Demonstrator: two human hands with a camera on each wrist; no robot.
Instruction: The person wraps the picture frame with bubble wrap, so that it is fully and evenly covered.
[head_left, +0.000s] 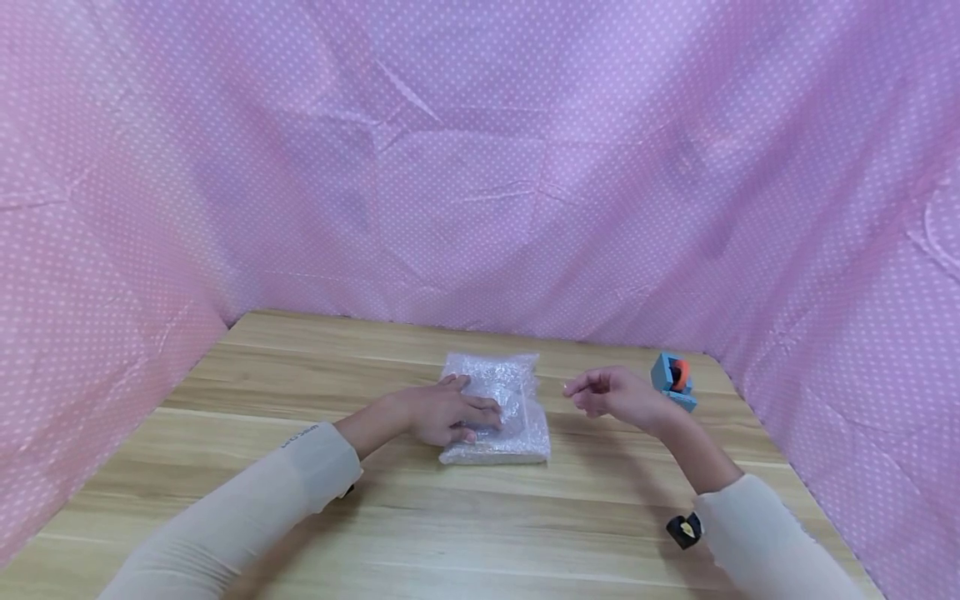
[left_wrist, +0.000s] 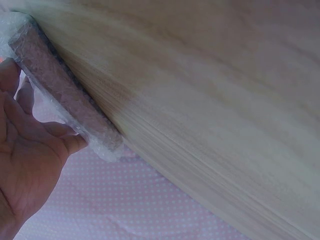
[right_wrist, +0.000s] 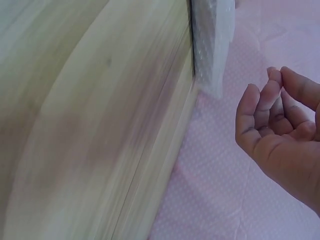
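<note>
A flat package in clear bubble wrap point(head_left: 510, 408) lies on the table. My left hand point(head_left: 448, 412) rests on its left part, fingers spread and pressing down on the wrap. In the left wrist view, a brown slab point(left_wrist: 62, 87) shows through the wrap's side, with the thumb at its edge. My right hand point(head_left: 618, 396) is raised to the right of the package, apart from it. Its thumb and index finger point(right_wrist: 301, 87) pinch together, the other fingers curled. A small clear glint at the fingertips looks like a piece of tape point(head_left: 566, 387).
A blue tape dispenser point(head_left: 678, 401) with an orange core point(head_left: 680, 375) stands at the table's back right, just beyond the right hand. The wooden table point(head_left: 465, 533) is bounded by pink dotted cloth point(head_left: 480, 208) at the back and both sides.
</note>
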